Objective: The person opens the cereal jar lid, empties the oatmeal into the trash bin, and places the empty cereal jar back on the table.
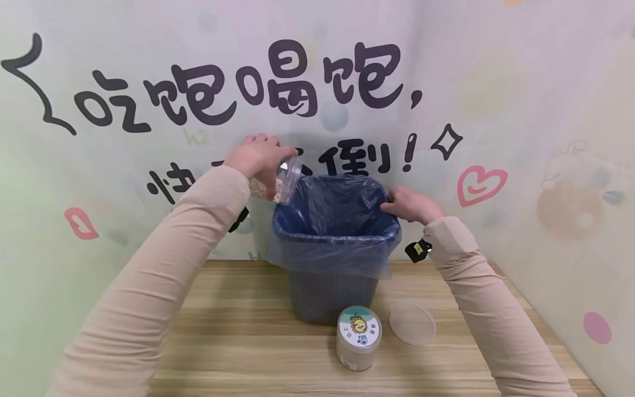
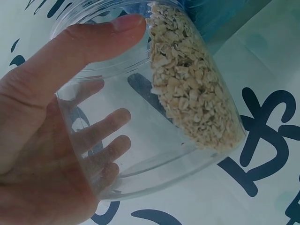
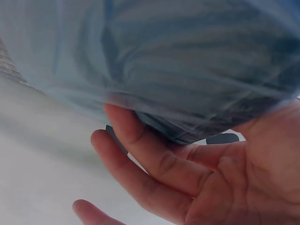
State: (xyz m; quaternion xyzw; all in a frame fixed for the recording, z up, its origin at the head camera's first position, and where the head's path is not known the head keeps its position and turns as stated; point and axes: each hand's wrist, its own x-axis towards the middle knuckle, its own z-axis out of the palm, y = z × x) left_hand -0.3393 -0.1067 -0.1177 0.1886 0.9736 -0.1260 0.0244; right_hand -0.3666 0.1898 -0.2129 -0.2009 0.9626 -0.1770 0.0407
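Note:
In the head view my left hand [image 1: 260, 162] holds a clear plastic jar [image 1: 291, 184] at the left rim of a trash bin [image 1: 329, 300]. The jar is tipped over, its mouth toward the bin. Rolled oats [image 2: 192, 89] lie along the jar's lower side in the left wrist view, with my thumb across the neck and the fingers behind the wall. A blue plastic bag [image 1: 337, 256] lines the bin and hangs over its rim. My right hand [image 1: 412, 205] grips the bin's right rim, thumb on top and fingers [image 3: 159, 161] underneath against the bag.
On the wooden table [image 1: 238, 331], a lidded jar [image 1: 358, 353] with a sunflower label stands in front of the bin. A clear round lid [image 1: 413, 324] lies to its right. Behind the bin hangs a printed cloth backdrop [image 1: 521, 99].

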